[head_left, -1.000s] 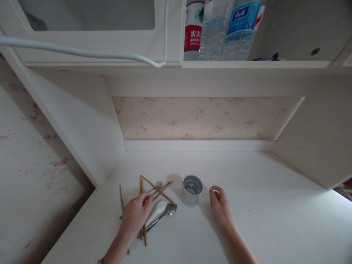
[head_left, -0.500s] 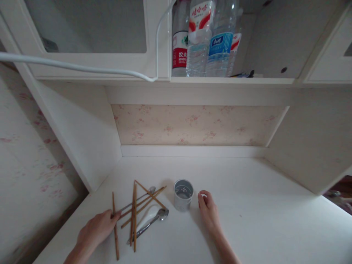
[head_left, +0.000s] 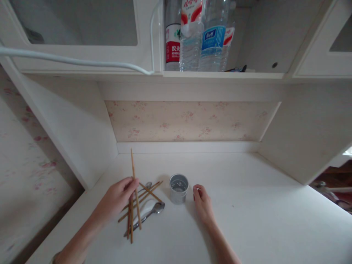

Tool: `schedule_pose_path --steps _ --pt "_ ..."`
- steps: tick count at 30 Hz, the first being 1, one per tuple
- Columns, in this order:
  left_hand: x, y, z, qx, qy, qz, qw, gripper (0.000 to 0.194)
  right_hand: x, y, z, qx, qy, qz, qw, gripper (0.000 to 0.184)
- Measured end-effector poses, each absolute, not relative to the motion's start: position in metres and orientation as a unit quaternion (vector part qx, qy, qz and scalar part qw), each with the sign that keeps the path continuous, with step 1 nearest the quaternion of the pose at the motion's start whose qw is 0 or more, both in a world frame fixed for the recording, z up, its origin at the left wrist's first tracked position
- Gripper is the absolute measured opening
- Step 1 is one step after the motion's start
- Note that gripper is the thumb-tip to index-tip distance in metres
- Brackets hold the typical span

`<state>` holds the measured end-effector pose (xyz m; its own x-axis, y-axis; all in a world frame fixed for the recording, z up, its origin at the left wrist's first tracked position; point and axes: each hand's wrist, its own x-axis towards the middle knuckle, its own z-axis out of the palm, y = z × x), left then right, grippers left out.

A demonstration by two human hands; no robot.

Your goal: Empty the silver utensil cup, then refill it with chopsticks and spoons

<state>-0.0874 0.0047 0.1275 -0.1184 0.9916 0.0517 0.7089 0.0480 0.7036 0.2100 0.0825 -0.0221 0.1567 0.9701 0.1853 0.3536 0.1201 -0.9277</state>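
Observation:
A wooden chopstick (head_left: 133,165) is pinched in my left hand (head_left: 119,194), raised and nearly upright above the pile. Beneath it, several loose chopsticks (head_left: 131,223) lie crossed over one another. A metal spoon (head_left: 158,208) sits at the pile's near right, and a second metal spoon (head_left: 149,185) shows partly behind my left hand. Between them is a smooth white piece (head_left: 147,207), perhaps a white spoon. Right of the pile stands a grey metal cup (head_left: 178,198) with holes in its bottom. My right hand (head_left: 202,203) rests beside the cup, fingers curled, apparently holding nothing.
The white desktop (head_left: 247,227) has a low back ledge and side panels. Overhead, an open shelf (head_left: 264,75) holds several plastic bottles (head_left: 211,47). A white cable (head_left: 82,62) hangs across the upper left, in front of a cabinet door.
My left hand has lifted the leftmost chopstick off the desk and carried it up and right, over the pile. My right hand stays beside the cup. The view has shifted slightly.

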Motion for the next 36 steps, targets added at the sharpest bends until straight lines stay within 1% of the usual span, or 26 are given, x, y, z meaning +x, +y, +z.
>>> schedule_pose_path --steps 4,7,9,12,19,24,27,30,32,36 --pt "-0.038 0.037 0.165 0.621 0.583 0.473 0.226 0.042 0.211 0.081 -0.02 -0.586 -0.574 0.312 0.479 0.044" --pt "-0.014 0.07 0.17 0.627 0.543 0.521 0.201 0.041 0.212 0.082 -0.019 -0.585 -0.576 0.316 0.475 0.045" --pt "-0.002 0.09 0.162 0.631 0.537 0.525 0.195 0.039 0.212 0.083 -0.019 -0.586 -0.574 0.316 0.477 0.045" --pt "0.012 0.111 0.138 0.641 0.539 0.506 0.206 0.038 0.212 0.086 -0.02 -0.589 -0.573 0.318 0.474 0.043" --pt "0.025 0.122 0.075 0.638 0.576 0.438 0.264 0.034 0.211 0.09 -0.025 -0.59 -0.589 0.322 0.449 0.041" --pt "0.026 0.119 0.065 0.623 0.588 0.418 0.303 0.039 0.211 0.091 -0.027 -0.598 -0.593 0.322 0.433 0.039" --pt "0.026 0.113 0.069 0.607 0.583 0.415 0.346 0.048 0.212 0.09 -0.026 -0.6 -0.59 0.322 0.433 0.038" --pt "0.025 0.099 0.068 0.561 0.568 0.44 0.412 0.062 0.211 0.09 -0.023 -0.598 -0.591 0.321 0.435 0.039" --pt "0.026 0.086 0.061 0.544 0.547 0.469 0.431 0.071 0.211 0.089 -0.021 -0.597 -0.592 0.321 0.437 0.039" --pt "0.04 0.064 0.039 0.546 0.497 0.515 0.435 0.103 0.212 0.086 -0.019 -0.599 -0.587 0.322 0.439 0.039"
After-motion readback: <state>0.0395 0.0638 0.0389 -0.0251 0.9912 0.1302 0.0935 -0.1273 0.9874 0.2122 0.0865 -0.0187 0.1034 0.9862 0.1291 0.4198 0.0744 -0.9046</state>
